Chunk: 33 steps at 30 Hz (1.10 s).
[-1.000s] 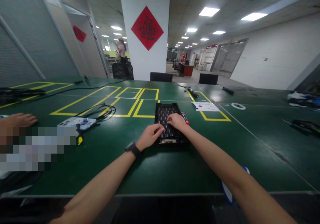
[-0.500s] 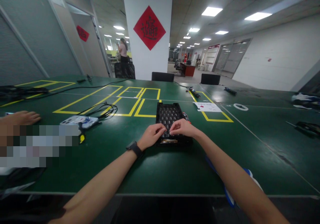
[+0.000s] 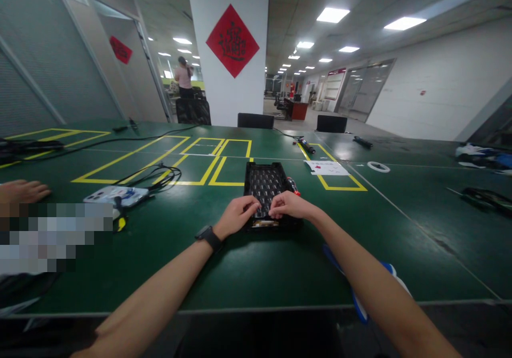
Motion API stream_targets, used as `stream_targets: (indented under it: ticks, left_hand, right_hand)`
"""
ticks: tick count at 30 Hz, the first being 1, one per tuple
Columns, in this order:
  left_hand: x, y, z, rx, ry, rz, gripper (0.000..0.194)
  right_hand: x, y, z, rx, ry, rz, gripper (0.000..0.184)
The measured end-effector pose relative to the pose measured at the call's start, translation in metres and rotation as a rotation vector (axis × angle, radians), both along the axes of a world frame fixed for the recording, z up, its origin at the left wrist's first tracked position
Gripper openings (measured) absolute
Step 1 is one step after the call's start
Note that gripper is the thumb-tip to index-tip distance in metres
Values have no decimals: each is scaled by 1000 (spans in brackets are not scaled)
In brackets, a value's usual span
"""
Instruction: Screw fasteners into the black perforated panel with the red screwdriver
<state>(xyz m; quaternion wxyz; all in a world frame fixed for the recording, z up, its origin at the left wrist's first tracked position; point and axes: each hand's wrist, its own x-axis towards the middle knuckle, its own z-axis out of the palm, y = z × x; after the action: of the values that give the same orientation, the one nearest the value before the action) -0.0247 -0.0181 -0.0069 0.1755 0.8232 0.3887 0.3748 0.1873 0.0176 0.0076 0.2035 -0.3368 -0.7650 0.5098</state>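
A black compartment tray (image 3: 265, 179) lies on the green table (image 3: 256, 262) in front of me. My left hand (image 3: 237, 215) and my right hand (image 3: 288, 205) meet over the tray's near end, fingers pinched together on something too small to make out. A black watch (image 3: 206, 237) is on my left wrist. A red-tipped tool (image 3: 294, 186) lies against the tray's right side.
A phone (image 3: 116, 195) and black cables (image 3: 158, 175) lie to the left, by another person's hand (image 3: 22, 191). A paper sheet (image 3: 331, 167), a white tape ring (image 3: 377, 166) and a blue-and-white object (image 3: 360, 288) lie to the right. A white pillar (image 3: 230, 80) and chairs stand behind.
My right hand has drawn back from the middle of the tray to its near end and met my left hand there. The view has shifted slightly.
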Motion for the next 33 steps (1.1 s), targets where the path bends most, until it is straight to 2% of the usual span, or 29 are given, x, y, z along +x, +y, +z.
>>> stream_targets:
  ticks: [4, 8, 13, 15, 23, 33]
  left_hand:
    - [0, 0, 0, -1, 2, -5, 31]
    - [0, 0, 0, 6, 2, 1, 31]
    - [-1, 0, -1, 10, -4, 8, 31]
    - [-1, 1, -2, 10, -4, 9, 31]
    - [-1, 2, -3, 3, -3, 9, 31]
    - [-1, 2, -3, 18, 18, 1, 31]
  right_hand:
    - [1, 1, -2, -32, 5, -2, 30]
    - [2, 1, 1, 12, -27, 44, 32]
    - [4, 0, 9, 313, -155, 102, 25]
    - [4, 0, 10, 378, -198, 113, 23]
    - [2, 1, 8, 342, -259, 125, 24]
    - [1, 0, 6, 311, -133, 41, 25]
